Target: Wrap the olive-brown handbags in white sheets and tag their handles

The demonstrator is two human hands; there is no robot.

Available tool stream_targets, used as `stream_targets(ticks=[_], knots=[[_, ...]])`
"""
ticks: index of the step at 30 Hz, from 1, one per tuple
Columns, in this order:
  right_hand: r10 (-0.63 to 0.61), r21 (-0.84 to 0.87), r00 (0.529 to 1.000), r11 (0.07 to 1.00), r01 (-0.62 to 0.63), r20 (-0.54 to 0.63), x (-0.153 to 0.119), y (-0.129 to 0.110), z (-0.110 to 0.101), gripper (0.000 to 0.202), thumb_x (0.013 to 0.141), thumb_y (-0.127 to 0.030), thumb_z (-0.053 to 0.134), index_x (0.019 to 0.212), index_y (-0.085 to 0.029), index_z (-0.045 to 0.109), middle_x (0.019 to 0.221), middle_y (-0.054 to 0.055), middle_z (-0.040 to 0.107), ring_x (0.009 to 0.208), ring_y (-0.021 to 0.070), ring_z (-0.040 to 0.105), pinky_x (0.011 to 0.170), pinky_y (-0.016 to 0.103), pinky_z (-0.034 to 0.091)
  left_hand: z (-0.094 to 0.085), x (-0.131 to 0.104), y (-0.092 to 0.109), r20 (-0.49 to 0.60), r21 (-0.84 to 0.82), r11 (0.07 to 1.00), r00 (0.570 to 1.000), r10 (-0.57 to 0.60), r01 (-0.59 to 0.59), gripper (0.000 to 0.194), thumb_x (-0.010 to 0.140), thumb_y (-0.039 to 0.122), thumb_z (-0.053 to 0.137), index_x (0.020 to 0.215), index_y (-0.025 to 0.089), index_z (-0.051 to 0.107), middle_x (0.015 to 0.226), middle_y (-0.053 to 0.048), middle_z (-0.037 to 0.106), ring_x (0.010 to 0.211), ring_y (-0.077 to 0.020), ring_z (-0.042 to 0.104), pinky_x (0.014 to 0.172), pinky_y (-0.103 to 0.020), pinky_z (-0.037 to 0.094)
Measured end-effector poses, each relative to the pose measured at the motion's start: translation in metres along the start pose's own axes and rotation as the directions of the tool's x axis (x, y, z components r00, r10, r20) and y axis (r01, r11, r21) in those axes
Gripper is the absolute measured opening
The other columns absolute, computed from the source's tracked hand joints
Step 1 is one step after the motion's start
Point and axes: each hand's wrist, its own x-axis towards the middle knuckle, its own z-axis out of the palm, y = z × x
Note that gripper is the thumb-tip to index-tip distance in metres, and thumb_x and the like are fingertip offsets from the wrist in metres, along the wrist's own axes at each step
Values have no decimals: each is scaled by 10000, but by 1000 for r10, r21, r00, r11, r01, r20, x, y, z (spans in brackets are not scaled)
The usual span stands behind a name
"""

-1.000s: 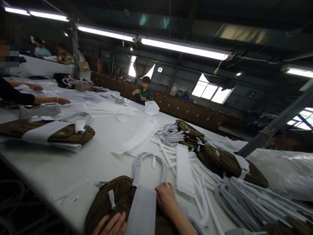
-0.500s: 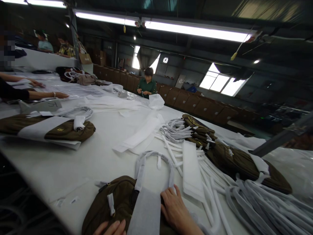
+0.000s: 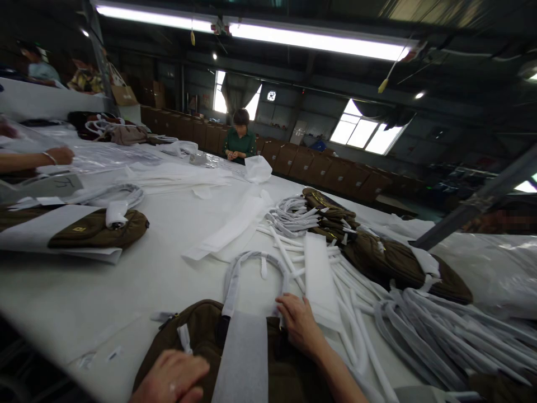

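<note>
A dark olive-brown fabric bag [image 3: 201, 319] lies in front of me at the table's near edge. A strip of white tissue paper [image 3: 243, 358] runs down its middle. Its looped bag handle [image 3: 255, 256] is wrapped in pale grey material and has a small white tag. My right hand [image 3: 300, 324] has its fingers bent over the right lower end of that handle. Slightly blurred, my left hand [image 3: 172, 375] is over the bag's left side, fingers loosely extended and holding nothing visible. Near it is a white-wrapped zipper pull [image 3: 184, 338].
To the right lie white tubes [image 3: 369, 347], grey wrapped handles [image 3: 444, 330], a folded white sheet [image 3: 321, 280] and stacked brown bags [image 3: 403, 263]. Another paper-banded bag [image 3: 100, 226] is at left, below a co-worker's hand [image 3: 61, 155]. A slanted metal post [image 3: 465, 207] rises at right.
The view has shifted a little right. My left hand has come up further into view over the bag. My right hand has moved slightly up along the handle's lower end.
</note>
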Motion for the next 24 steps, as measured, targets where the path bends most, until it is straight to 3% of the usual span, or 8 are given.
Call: stream_targets(ticks=[2, 4, 6, 9, 11, 17, 21, 24], knots=[[27, 3, 999, 1000, -27, -36, -11, 0, -14, 273, 935, -255, 396, 1068, -239, 634, 1135, 75, 663, 1185, 246, 507, 1058, 563, 213, -12, 39, -12, 138, -7, 975, 966, -219, 222, 357, 946, 292, 435, 1296, 282, 506, 1184, -56, 650, 1074, -207, 587, 926, -345, 474], [-49, -20, 998, 999, 50, 34, -22, -6, -20, 215, 916, -250, 449, 992, -252, 651, 1072, 46, 680, 1154, 236, 526, 1070, 558, 194, -12, 75, -19, 297, 6, 948, 904, -306, 319, 327, 929, 257, 440, 1239, 261, 544, 1164, -69, 635, 1078, -238, 559, 945, -400, 443], [-127, -53, 985, 990, 134, 121, -30, -14, -16, 156, 889, -232, 508, 941, -263, 651, 1034, 17, 680, 1119, 225, 539, 1080, 567, 168, 0, 99, -25, 452, 47, 933, 825, -339, 357, 265, 888, 220, 471, 1121, 233, 597, 1092, -75, 636, 1038, -267, 551, 914, -431, 436], [-92, -162, 987, 980, 114, 135, -33, -21, -2, 113, 869, -241, 562, 931, -261, 653, 1050, 15, 664, 1080, 240, 537, 1051, 570, 230, 21, 109, -35, 570, 88, 907, 726, -385, 412, 195, 871, 233, 478, 1011, 205, 611, 1042, -90, 612, 1017, -290, 529, 880, -431, 428], [-56, -222, 990, 971, 84, 128, -31, -20, 5, 89, 868, -293, 589, 903, -254, 661, 1026, 19, 661, 1056, 251, 535, 1025, 557, 278, 30, 105, -43, 598, 65, 891, 698, -395, 449, 177, 885, 269, 466, 960, 198, 610, 1024, -89, 592, 1004, -275, 523, 886, -404, 422], [-114, -302, 989, 943, 139, 100, -26, -12, 10, 190, 828, -402, 649, 883, -221, 644, 1007, 45, 645, 1052, 262, 526, 1060, 591, 231, 36, 88, -57, 624, 78, 896, 679, -387, 438, 239, 831, 200, 494, 1058, 220, 567, 1097, -80, 540, 1027, -257, 492, 912, -386, 408], [-286, -345, 953, 888, 303, 101, -27, -11, 16, 127, 867, -300, 579, 925, -191, 610, 1044, 72, 629, 1179, 263, 467, 1117, 570, 143, 40, 84, -60, 607, 69, 912, 709, -360, 405, 201, 852, 245, 502, 1044, 232, 560, 1162, -75, 535, 1075, -261, 468, 941, -397, 392], [-319, -365, 944, 871, 328, 87, -28, -13, 11, 90, 870, -209, 515, 908, -181, 591, 1008, 82, 631, 1110, 237, 505, 1110, 499, 210, 32, 85, -63, 590, -30, 915, 746, -309, 403, 145, 906, 252, 411, 954, 203, 539, 1021, -72, 580, 992, -240, 503, 893, -374, 411]])
